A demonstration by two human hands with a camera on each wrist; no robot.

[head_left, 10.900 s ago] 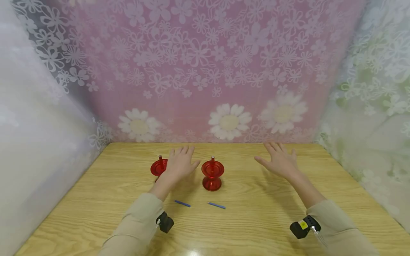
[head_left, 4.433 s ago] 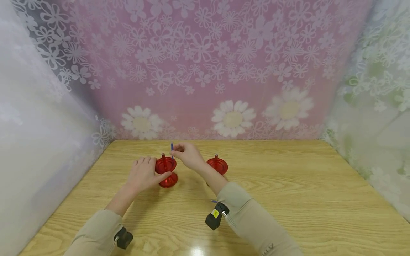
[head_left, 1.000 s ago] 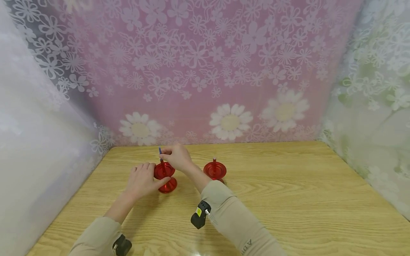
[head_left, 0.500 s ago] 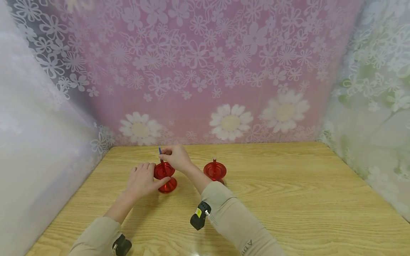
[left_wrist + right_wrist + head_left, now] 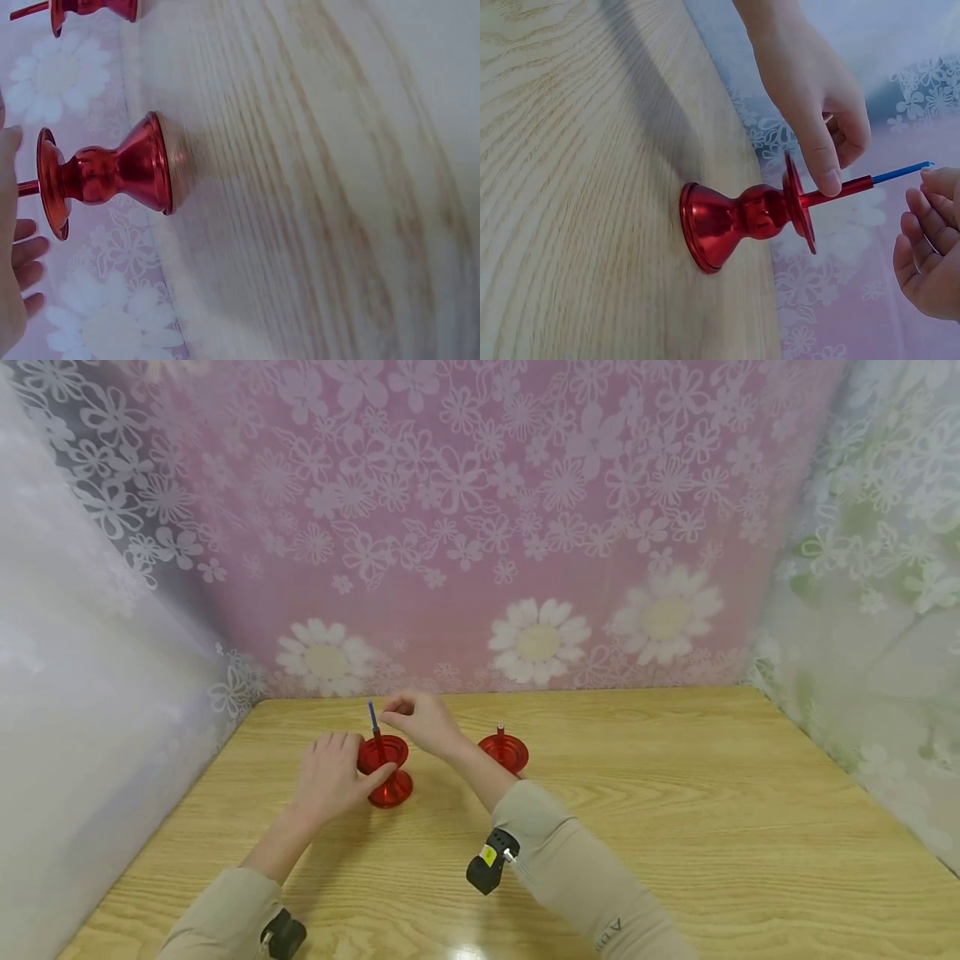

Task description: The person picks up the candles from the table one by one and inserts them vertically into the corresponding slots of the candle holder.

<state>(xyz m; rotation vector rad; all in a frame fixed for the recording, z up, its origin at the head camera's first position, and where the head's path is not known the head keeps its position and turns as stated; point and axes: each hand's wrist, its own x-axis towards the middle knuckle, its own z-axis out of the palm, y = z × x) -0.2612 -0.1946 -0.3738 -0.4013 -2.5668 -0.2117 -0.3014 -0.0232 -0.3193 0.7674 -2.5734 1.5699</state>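
Note:
A slim blue candle [image 5: 372,716] stands, slightly tilted, in the central tube of the left red metal candle holder [image 5: 392,788]. My left hand [image 5: 328,777] holds this holder by its dish, thumb in front and fingers at the far left side. In the right wrist view, the left thumb lies by the dish and the base of the tube, and the candle [image 5: 900,172] juts from the tube. My right hand [image 5: 423,727] is just right of the candle in the head view, fingers loosely bent and holding nothing. In the left wrist view the holder [image 5: 142,161] stands on its flared base.
A second red candle holder [image 5: 510,756], its tube without a candle, stands to the right, partly behind my right forearm. The wood-grain table [image 5: 712,827] ends at a pink flowered curtain [image 5: 450,635]. Pale curtains hang at both sides.
Earlier, both blue candles lay on the table. My right hand brought one to the left holder's tube, and now has let go and moved slightly right. The left hand keeps its hold.

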